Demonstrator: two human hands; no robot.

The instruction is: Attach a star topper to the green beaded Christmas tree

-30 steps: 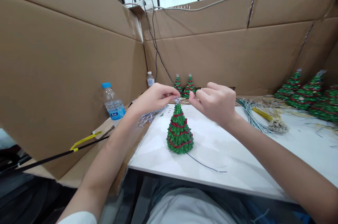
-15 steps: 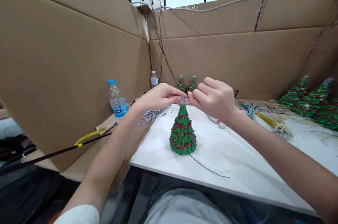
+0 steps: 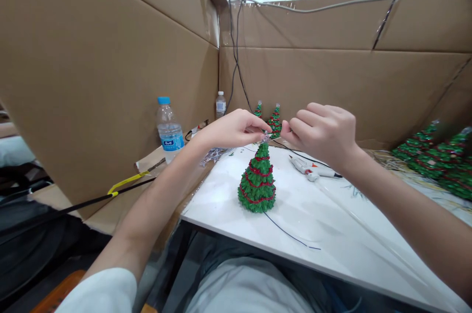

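One thin dark wire (image 3: 291, 235) lies on the white surface (image 3: 342, 234) well below the fingers, trailing from the foot of the green tree (image 3: 257, 186). The tree, banded with red garland, stands upright directly beneath the fingers, in the same spot on the surface as a second ago.

At its tip, the left hand (image 3: 236, 131) has thumb and forefinger closed on the silver topper (image 3: 264, 138), which sits touching the tip. Half a second ago both sets of fingertips met over that point. The right hand (image 3: 324, 133) has since drawn off to the right, leaving a clear gap. Its fingers are curled with thumb and forefinger close together; whether they hold anything cannot be told.

Judgement: the topper appears seated, with only the left hand steadying it, so the two-handed part of the work at the tip looks finished.

Just beyond the right fingers, a glue gun (image 3: 311, 169) lies on the surface, now uncovered. Beyond the left fingers lie a heap of silver pieces (image 3: 214, 155) and a water bottle (image 3: 168, 128). Farthest off, two small trees (image 3: 275, 118) stand against the cardboard wall (image 3: 313, 77), and a row of finished trees (image 3: 435, 155) lies far to the right.
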